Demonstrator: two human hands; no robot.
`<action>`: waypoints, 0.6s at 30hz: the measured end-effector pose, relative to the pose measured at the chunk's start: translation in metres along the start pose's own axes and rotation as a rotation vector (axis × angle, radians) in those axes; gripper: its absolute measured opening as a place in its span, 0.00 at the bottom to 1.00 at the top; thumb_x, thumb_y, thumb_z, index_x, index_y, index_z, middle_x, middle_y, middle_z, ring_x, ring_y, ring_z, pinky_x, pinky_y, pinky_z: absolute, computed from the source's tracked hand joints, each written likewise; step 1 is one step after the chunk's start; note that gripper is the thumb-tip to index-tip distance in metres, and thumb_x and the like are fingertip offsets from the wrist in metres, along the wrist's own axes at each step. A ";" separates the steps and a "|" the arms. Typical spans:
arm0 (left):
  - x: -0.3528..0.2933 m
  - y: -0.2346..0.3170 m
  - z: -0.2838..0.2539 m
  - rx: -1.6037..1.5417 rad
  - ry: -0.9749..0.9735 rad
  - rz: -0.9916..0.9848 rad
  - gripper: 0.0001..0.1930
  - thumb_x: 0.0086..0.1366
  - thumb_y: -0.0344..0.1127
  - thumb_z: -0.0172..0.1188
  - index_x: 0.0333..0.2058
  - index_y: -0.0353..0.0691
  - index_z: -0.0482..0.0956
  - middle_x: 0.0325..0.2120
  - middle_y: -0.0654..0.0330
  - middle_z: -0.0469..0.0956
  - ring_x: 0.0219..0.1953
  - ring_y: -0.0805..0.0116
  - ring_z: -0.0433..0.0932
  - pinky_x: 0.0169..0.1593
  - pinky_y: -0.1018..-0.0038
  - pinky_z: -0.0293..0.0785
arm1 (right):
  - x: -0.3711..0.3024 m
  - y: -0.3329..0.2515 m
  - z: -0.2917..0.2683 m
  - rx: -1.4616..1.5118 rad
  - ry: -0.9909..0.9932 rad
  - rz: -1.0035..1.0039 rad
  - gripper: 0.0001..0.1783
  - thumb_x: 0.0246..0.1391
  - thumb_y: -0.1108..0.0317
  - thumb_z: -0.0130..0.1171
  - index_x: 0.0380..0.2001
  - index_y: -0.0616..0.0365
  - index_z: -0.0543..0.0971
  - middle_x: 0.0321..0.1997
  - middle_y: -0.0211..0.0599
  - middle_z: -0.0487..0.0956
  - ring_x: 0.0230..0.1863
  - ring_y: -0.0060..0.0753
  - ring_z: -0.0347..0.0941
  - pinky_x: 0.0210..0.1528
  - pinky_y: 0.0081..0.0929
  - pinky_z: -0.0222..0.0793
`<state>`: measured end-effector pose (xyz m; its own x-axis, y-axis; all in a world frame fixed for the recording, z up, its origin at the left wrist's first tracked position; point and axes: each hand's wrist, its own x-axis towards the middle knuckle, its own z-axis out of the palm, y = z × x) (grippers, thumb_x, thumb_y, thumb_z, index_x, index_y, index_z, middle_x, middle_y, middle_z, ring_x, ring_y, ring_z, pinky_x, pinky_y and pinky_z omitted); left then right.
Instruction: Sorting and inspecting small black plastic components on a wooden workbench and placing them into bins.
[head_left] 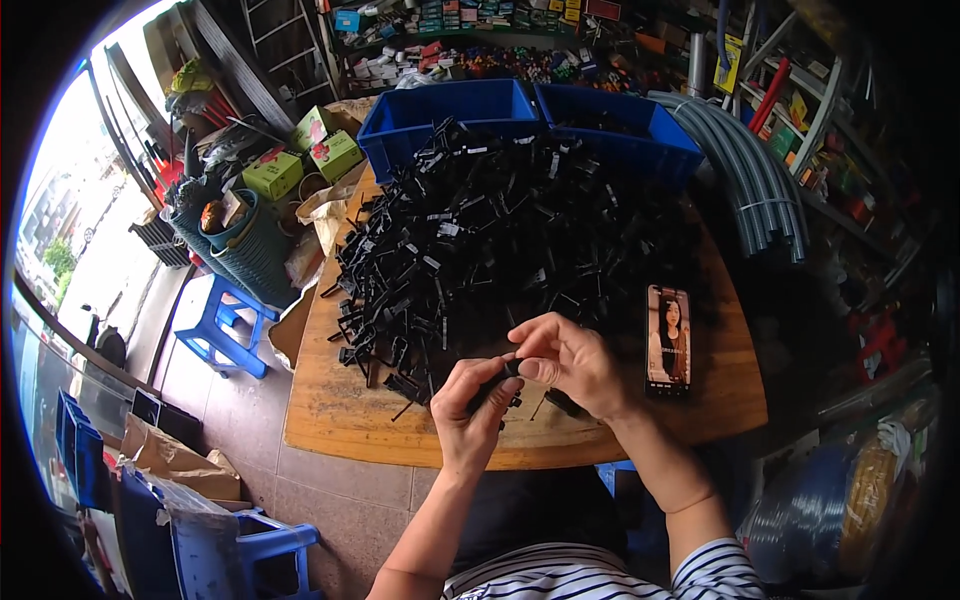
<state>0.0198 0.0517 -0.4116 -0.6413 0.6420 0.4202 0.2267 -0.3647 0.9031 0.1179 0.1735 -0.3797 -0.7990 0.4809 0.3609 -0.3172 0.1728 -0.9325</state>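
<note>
Over the table's near edge, my left hand [467,405] is closed round a small black plastic part [487,393], its fingers hiding most of the shape. My right hand [578,368] meets it from the other side, thumb and fingertips pinched at the part's upper end; whether a second small piece is between them I cannot tell. Just beyond both hands lies a big heap of black plastic parts [490,225], many with thin stems or clips. A few loose ones, such as a black piece [563,402], rest by my right wrist.
The heap covers much of the wooden table [335,405]. A lit phone [668,340] lies to the right. Behind the heap stand two blue bins, a left bin [400,140] and a right bin [660,140]. A blue stool [222,325] and grey coiled pipes [750,175] flank the table.
</note>
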 end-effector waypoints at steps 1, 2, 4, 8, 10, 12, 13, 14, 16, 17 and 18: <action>0.000 0.001 -0.001 0.013 -0.005 0.047 0.10 0.55 0.19 0.61 0.37 0.30 0.78 0.31 0.61 0.77 0.34 0.77 0.75 0.36 0.83 0.72 | 0.000 -0.002 0.001 0.240 -0.002 0.232 0.06 0.55 0.71 0.58 0.36 0.60 0.76 0.39 0.31 0.74 0.41 0.19 0.69 0.43 0.18 0.66; 0.001 0.002 -0.001 0.014 -0.005 0.044 0.10 0.55 0.19 0.61 0.37 0.30 0.78 0.31 0.61 0.77 0.34 0.77 0.75 0.36 0.83 0.72 | -0.001 0.002 -0.002 0.335 -0.088 0.344 0.07 0.56 0.69 0.57 0.36 0.62 0.76 0.36 0.29 0.75 0.40 0.18 0.69 0.43 0.15 0.63; 0.002 0.011 0.003 0.119 -0.071 0.123 0.12 0.52 0.17 0.62 0.37 0.30 0.79 0.30 0.59 0.77 0.31 0.77 0.75 0.33 0.83 0.71 | -0.006 0.010 -0.012 0.369 -0.102 0.350 0.06 0.56 0.70 0.57 0.35 0.61 0.75 0.35 0.29 0.75 0.39 0.17 0.68 0.42 0.14 0.62; 0.002 0.011 0.003 0.182 -0.096 0.134 0.13 0.52 0.17 0.61 0.39 0.30 0.78 0.30 0.56 0.77 0.28 0.74 0.76 0.31 0.81 0.72 | -0.005 0.017 -0.016 0.517 -0.090 0.405 0.05 0.54 0.72 0.57 0.33 0.62 0.75 0.32 0.28 0.75 0.35 0.15 0.67 0.40 0.13 0.61; 0.003 0.008 0.000 0.189 -0.090 0.172 0.13 0.52 0.17 0.62 0.38 0.29 0.78 0.30 0.55 0.77 0.28 0.74 0.75 0.31 0.81 0.72 | -0.004 0.009 -0.011 0.324 -0.099 0.384 0.06 0.55 0.70 0.58 0.33 0.61 0.75 0.31 0.28 0.75 0.36 0.16 0.68 0.41 0.16 0.62; 0.006 0.013 -0.003 0.039 -0.047 -0.043 0.10 0.54 0.20 0.61 0.37 0.30 0.78 0.28 0.58 0.78 0.28 0.74 0.76 0.32 0.81 0.72 | -0.008 -0.011 -0.007 -0.239 -0.133 0.196 0.13 0.53 0.67 0.60 0.38 0.64 0.74 0.37 0.34 0.75 0.40 0.23 0.70 0.44 0.22 0.66; 0.007 0.019 -0.003 -0.092 -0.006 -0.233 0.08 0.55 0.21 0.61 0.36 0.30 0.78 0.28 0.59 0.78 0.28 0.74 0.76 0.33 0.81 0.72 | -0.010 -0.015 -0.003 -0.503 -0.109 -0.101 0.17 0.52 0.68 0.61 0.42 0.64 0.73 0.39 0.37 0.75 0.42 0.27 0.70 0.46 0.23 0.67; 0.014 0.022 -0.005 -0.302 0.036 -0.355 0.08 0.57 0.24 0.60 0.36 0.31 0.78 0.26 0.59 0.79 0.28 0.73 0.78 0.32 0.82 0.73 | -0.013 -0.018 0.000 -0.762 -0.084 -0.403 0.21 0.50 0.68 0.61 0.47 0.65 0.72 0.42 0.40 0.74 0.43 0.31 0.70 0.47 0.25 0.68; 0.023 0.016 -0.016 -0.366 -0.023 -0.414 0.08 0.59 0.27 0.59 0.37 0.32 0.78 0.26 0.57 0.79 0.27 0.72 0.79 0.31 0.81 0.73 | -0.020 -0.023 0.000 -0.760 -0.119 -0.366 0.28 0.47 0.70 0.62 0.52 0.67 0.69 0.45 0.42 0.72 0.43 0.36 0.70 0.48 0.27 0.69; 0.025 0.013 -0.020 -0.426 -0.078 -0.539 0.08 0.59 0.28 0.59 0.37 0.33 0.78 0.26 0.57 0.79 0.27 0.72 0.79 0.29 0.82 0.72 | -0.018 -0.021 -0.005 -0.967 -0.189 -0.445 0.28 0.47 0.70 0.62 0.52 0.68 0.68 0.45 0.42 0.72 0.42 0.35 0.70 0.47 0.27 0.69; 0.028 0.009 -0.021 -0.488 -0.138 -0.663 0.07 0.60 0.30 0.59 0.36 0.34 0.78 0.25 0.57 0.80 0.26 0.72 0.79 0.27 0.83 0.71 | -0.017 -0.021 -0.009 -1.178 -0.258 -0.522 0.29 0.47 0.71 0.62 0.52 0.70 0.68 0.45 0.41 0.73 0.41 0.34 0.70 0.46 0.26 0.69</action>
<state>-0.0114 0.0522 -0.3930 -0.4271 0.8919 -0.1489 -0.5297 -0.1133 0.8406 0.1430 0.1690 -0.3664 -0.8345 -0.0245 0.5505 -0.0881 0.9921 -0.0894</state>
